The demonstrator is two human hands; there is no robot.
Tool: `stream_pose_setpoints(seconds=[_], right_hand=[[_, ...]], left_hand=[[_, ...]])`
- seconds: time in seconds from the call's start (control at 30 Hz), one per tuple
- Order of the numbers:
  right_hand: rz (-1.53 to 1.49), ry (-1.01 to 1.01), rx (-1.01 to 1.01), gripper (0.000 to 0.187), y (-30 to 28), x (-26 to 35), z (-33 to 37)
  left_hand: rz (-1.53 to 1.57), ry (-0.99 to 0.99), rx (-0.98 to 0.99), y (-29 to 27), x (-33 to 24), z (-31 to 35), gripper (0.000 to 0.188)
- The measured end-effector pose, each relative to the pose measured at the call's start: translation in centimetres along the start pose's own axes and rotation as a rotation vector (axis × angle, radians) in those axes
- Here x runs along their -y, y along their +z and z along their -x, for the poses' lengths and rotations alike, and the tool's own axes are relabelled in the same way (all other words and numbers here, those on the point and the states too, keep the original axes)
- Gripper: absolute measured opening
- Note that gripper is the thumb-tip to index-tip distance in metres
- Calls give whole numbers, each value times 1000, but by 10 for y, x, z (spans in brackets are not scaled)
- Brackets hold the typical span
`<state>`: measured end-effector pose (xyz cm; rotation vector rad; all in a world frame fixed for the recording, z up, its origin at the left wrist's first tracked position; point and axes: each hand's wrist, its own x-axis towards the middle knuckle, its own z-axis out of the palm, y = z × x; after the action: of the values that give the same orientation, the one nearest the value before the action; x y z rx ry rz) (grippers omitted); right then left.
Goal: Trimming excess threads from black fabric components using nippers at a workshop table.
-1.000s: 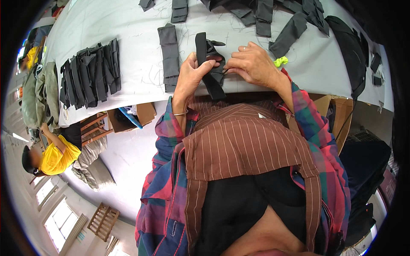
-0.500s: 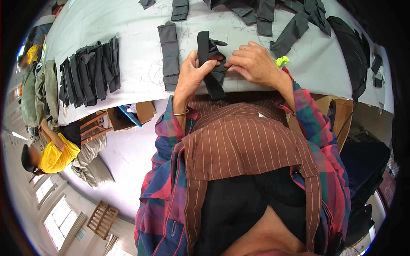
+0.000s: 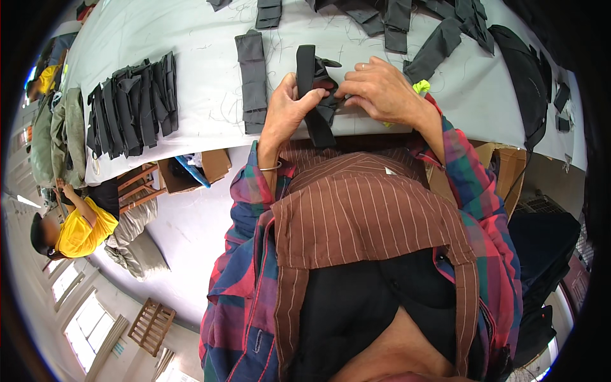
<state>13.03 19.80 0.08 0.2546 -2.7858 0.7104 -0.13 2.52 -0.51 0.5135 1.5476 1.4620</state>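
Note:
Near the table's front edge, my left hand [image 3: 287, 108] pinches a dark grey fabric strip [image 3: 316, 130], its thumb lying across the cloth. The strip hangs in a fold, with part of it bunched on the right. At that bunched side my right hand [image 3: 377, 90] has its thumb and fingers drawn together; whatever they pinch is too small to make out. A flat grey fabric strip [image 3: 252, 79] lies left of my hands. Close to my right wrist sits a bright yellow-green piece [image 3: 421, 87].
A row of folded dark strips [image 3: 135, 105] lies at the left on the white-covered table [image 3: 203, 83]. More grey strips [image 3: 396, 25] are heaped at the far side. A black bag [image 3: 519, 79] rests at the right. A person in a yellow shirt [image 3: 88, 230] works at the left.
My right hand has shifted slightly up and its fingers have moved a little away from the fabric strip. My left hand keeps nearly the same place and grip.

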Motion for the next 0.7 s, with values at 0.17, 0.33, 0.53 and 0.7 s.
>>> stream_pose_setpoints(seconds=[0.17, 0.33, 0.53, 0.7], right_hand=[[0, -5, 63, 14, 2, -5, -2], [9, -17, 71, 12, 0, -4, -2], [21, -50, 59, 11, -2, -2, -3], [34, -114, 7, 10, -3, -3, -6]], left_hand=[[17, 15, 1, 1, -1, 0, 32], [9, 16, -2, 1, 0, 0, 32], [-9, 11, -8, 2, 1, 1, 30], [-4, 10, -4, 1, 1, 0, 30]])
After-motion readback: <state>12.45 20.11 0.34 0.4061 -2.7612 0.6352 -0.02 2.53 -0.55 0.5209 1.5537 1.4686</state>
